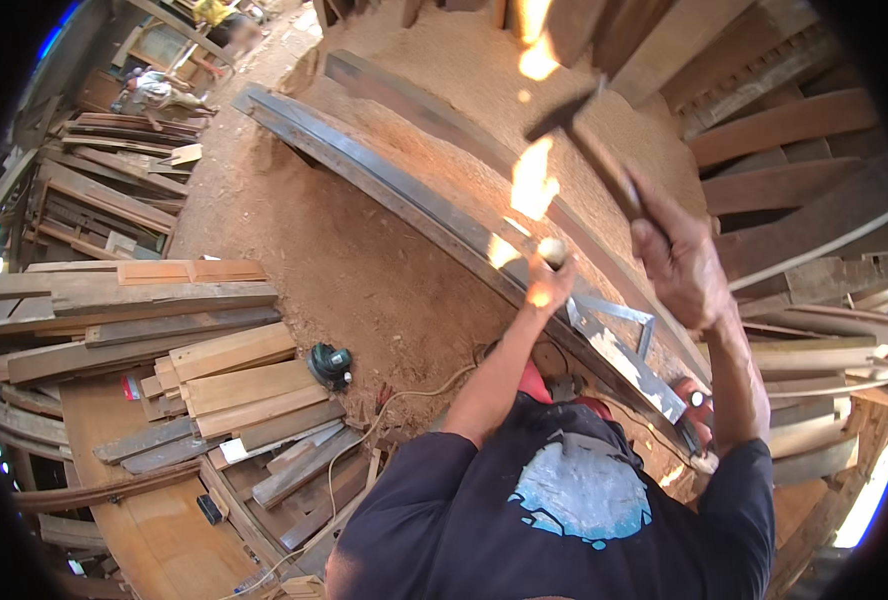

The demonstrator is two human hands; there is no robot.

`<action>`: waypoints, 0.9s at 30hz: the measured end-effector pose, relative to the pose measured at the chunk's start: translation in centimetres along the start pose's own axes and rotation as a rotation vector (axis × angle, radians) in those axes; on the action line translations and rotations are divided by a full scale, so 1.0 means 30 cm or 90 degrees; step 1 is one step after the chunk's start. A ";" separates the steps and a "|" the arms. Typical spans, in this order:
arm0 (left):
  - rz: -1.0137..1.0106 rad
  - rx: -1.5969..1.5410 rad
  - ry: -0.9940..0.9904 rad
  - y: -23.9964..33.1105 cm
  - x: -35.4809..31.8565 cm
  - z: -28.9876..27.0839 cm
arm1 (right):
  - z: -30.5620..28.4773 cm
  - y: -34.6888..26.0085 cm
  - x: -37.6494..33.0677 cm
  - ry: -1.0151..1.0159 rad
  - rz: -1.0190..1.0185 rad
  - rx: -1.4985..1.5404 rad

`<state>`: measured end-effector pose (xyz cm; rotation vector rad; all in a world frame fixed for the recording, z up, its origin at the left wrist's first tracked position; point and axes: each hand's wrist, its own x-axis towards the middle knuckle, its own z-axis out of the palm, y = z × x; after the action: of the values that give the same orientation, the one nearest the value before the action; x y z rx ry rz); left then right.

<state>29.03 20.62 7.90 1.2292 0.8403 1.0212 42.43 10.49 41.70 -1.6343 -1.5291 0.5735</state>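
Note:
My right hand (686, 262) is closed around the wooden handle of a hammer (596, 158), raised with its dark head up and away from the wood. Over a long dark timber beam (394, 187), my left hand (548, 284) grips what looks like a chisel (552, 251). Its round handle end faces up, and a thin part reaches out past my fingers. Glaring sunlight hides the tip and the spot it meets. Beside my left hand, a metal angle square (619, 309) lies across the beam.
A second plank (414, 108) runs behind the beam. Stacked boards (244, 385) with a green-black power tool (330, 367) lie left. A red tool (696, 408) sits by the beam's near end. A cord (419, 392) crosses the sawdust. Two people (159, 92) are far left.

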 end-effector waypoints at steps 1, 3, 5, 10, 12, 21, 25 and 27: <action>0.057 0.078 0.052 0.030 -0.007 -0.005 | -0.021 -0.049 0.013 0.019 0.009 0.043; -0.016 0.150 0.057 0.078 -0.010 -0.036 | -0.012 -0.091 0.035 0.134 -0.059 0.115; -0.092 0.067 0.003 0.094 -0.007 -0.008 | 0.006 -0.042 0.051 0.268 -0.208 0.099; 0.000 -0.008 -0.001 0.116 -0.021 0.054 | 0.125 0.285 -0.058 -0.335 0.184 -0.285; -0.095 -0.105 0.026 0.066 0.016 0.031 | 0.081 0.296 0.005 -0.251 0.134 -0.188; -0.062 0.108 -0.013 0.088 0.023 0.005 | 0.162 0.207 -0.021 0.023 -0.032 -0.131; 0.016 0.190 0.029 0.024 -0.016 0.028 | 0.113 0.240 -0.040 -0.268 0.146 -0.287; -0.053 0.153 0.049 0.009 0.019 -0.008 | 0.119 0.196 0.024 -0.172 0.151 -0.127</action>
<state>28.95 21.24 8.15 1.3502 1.0896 0.9235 43.30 12.43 35.11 -1.9714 -1.6375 0.8187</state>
